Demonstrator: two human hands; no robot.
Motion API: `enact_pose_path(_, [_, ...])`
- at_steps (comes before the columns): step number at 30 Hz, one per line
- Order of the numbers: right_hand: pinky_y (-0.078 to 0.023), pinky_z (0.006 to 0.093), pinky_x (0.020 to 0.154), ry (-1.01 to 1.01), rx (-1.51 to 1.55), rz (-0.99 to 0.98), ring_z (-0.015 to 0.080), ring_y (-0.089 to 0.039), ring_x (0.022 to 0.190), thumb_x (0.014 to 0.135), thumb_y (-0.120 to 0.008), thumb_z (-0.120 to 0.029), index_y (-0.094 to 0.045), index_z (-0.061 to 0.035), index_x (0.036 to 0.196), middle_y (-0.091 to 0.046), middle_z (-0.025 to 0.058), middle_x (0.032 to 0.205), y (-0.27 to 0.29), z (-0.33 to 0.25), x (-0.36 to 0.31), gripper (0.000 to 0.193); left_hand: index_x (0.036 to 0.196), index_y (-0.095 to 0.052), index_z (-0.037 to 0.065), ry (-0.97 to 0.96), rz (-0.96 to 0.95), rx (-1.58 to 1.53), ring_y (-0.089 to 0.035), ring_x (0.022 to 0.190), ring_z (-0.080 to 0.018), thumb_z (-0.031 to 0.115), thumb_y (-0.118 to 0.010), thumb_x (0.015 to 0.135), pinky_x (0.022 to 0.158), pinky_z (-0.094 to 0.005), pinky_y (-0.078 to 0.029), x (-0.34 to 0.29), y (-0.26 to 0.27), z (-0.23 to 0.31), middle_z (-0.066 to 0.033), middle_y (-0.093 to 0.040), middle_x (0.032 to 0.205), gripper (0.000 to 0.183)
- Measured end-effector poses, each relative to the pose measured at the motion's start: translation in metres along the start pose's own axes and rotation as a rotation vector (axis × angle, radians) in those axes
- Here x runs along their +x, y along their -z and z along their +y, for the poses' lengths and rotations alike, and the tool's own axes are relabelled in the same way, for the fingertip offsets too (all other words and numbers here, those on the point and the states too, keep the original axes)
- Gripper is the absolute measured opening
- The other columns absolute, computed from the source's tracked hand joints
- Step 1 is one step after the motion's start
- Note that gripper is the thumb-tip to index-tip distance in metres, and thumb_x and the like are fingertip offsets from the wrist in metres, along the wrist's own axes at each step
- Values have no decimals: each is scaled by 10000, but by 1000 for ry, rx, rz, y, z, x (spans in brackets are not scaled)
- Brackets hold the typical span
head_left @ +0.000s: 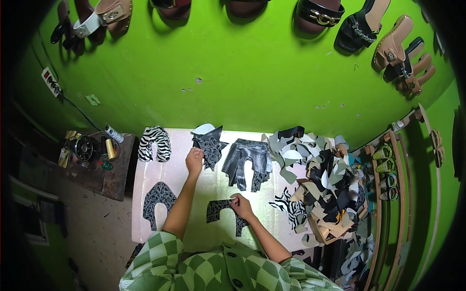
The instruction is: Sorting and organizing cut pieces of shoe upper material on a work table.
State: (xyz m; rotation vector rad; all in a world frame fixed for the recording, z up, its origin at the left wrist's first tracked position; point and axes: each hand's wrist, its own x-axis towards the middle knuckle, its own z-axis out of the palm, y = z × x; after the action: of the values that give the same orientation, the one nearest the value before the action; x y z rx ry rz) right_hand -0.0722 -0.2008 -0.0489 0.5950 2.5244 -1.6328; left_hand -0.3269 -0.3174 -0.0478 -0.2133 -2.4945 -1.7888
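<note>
Shirt (204,266): green checks fill the foreground, nearest the lens.
Wall (257,87): bright green, sandals (361,29) lining its top.
Table (195,224): pale-topped, standing below the wall.
Scraps (335,194): heaped in many colours at the table's right.
Black stack (233,162): glossy arched pieces toward the table's far side.
Dark stack (212,149): jagged patterned pieces, just left of the black ones.
Arch (213,211): a dark patterned piece lies at the table's near middle; it looks thin, light and floppy, hardly fragile or slippery, its legs likely to fold; the broad bend should offer the best hold.
Left hand (195,160): fingers curled at the dark stack's edge; whether they grip cannot be told.
Right hand (241,207): fingertips drawn narrow at the arch's upper right corner; a pinch cannot be confirmed.
</note>
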Motion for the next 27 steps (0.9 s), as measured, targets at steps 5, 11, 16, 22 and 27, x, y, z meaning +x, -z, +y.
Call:
enact_pose_path(5, [-485,286,724,-304,760,-107,162,-585,881,843,-598,-226,-392,-77,1231,-606,79,977,4,-25,8,463,906,-513,90,483,-260,-473,-530,676,-81,67,-548,807,591,-209,-456,-84,14,29,9,-555,772,107])
enact_pose_path(11, [-523,256,690,-255,768,-138,150,-594,747,859,-537,-90,-453,4,1073,-578,46,849,7,-5,0,248,1063,-429,55,672,-200,-561,-566,749,-130,84,-618,797,637,-244,-501,-156,19,22,-57,-566,838,327])
enact_pose_path(16, [-531,300,746,-399,980,-260,179,-605,789,884,-522,-168,-497,-27,1019,-567,53,835,21,-26,-23,197,1123,-383,48,631,-189,-595,-576,742,-130,64,-600,808,664,-246,-511,-171,30,16,-75,-575,853,383])
enact_pose_path(22, [-520,251,697,-291,781,-47,145,-604,699,815,-608,-76,-575,53,934,-600,59,806,24,-15,-12,179,1144,-394,42,589,-234,-652,-574,782,-149,60,-591,818,692,-255,-494,-176,23,31,-112,-570,934,382])
enact_pose_path(27, [-428,194,549,-174,585,-17,82,-528,602,783,-627,-43,-576,59,972,-603,53,733,36,7,6,221,1067,-467,66,609,-257,-406,-575,747,-115,88,-617,809,664,-224,-503,-166,41,10,-67,-588,861,299])
